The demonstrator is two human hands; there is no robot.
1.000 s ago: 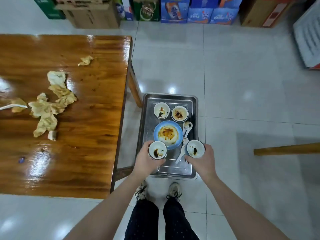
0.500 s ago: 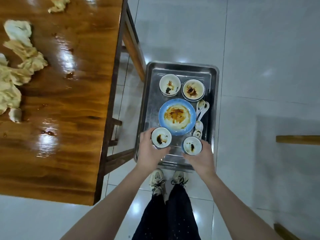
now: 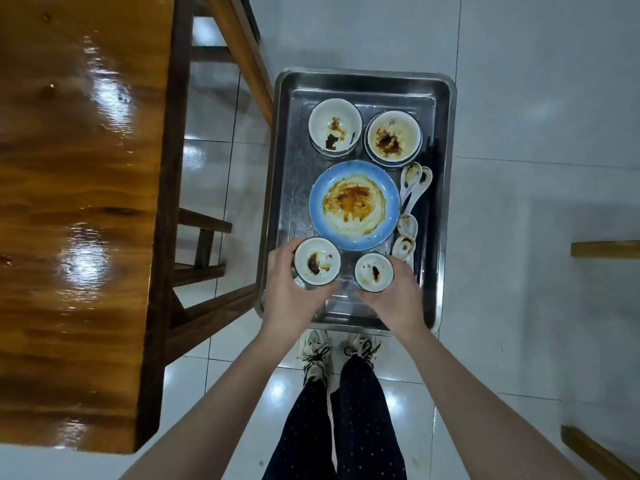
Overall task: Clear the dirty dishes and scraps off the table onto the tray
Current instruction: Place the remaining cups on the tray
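Observation:
A steel tray [image 3: 445, 140] sits low on the floor beside the wooden table [image 3: 79, 188]. On it stand two dirty white bowls [image 3: 335, 125] [image 3: 394, 137] at the far end, a sauce-smeared blue plate [image 3: 354, 204] in the middle and several white spoons [image 3: 408, 216] along the right side. My left hand [image 3: 289, 296] grips a small stained cup [image 3: 317, 260] over the tray's near left. My right hand [image 3: 398, 297] grips a second small stained cup [image 3: 374, 272] over the near right.
The table's legs and crossbars [image 3: 207, 223] stand just left of the tray. My feet [image 3: 336, 351] are at the tray's near edge. Wooden bench edges [image 3: 604, 249] show at the right over the white tiled floor.
The view has tilted down and closed in on the tray, so the scraps on the table have left the frame. Both hands keep their cups, now lower over the tray's near end.

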